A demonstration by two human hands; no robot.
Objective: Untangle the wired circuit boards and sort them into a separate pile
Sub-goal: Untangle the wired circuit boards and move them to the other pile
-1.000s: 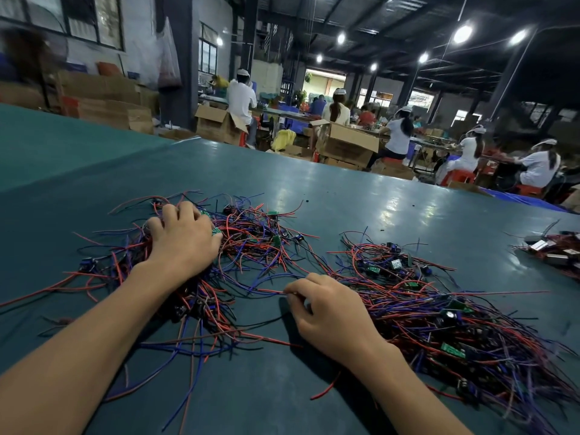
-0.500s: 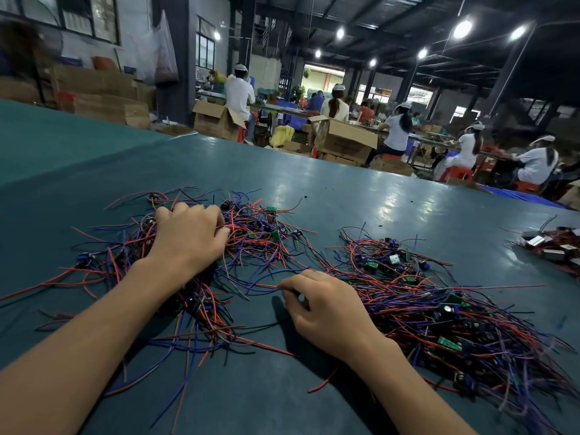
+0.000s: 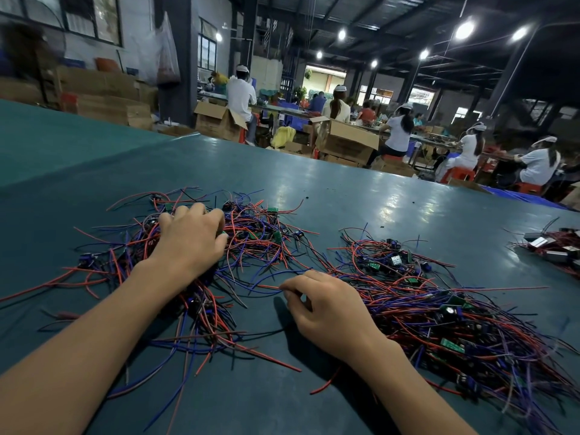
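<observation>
On the tabletop (image 3: 392,196), the left hand (image 3: 191,243) clamps onto the tangle of wired circuit boards (image 3: 260,237) while the right hand (image 3: 329,312) pinches a red wire (image 3: 268,286) beside the separate pile (image 3: 445,312); the leads look light, limp and snag-prone, so grip close to a board.

A glossy teal counter (image 3: 345,189) stretches away under round ceiling lamps (image 3: 465,29). Near its right edge lies a cluster of small dark blocks (image 3: 555,249) on red leads. Beyond it stand open cardboard boxes (image 3: 348,141), stacked cartons (image 3: 103,98) along the left wall, and a yellow bag (image 3: 284,136). People in white tops (image 3: 538,164) sit at long benches, some on red stools (image 3: 459,174). A clear plastic bag (image 3: 166,54) hangs by a dark pillar (image 3: 185,73).
</observation>
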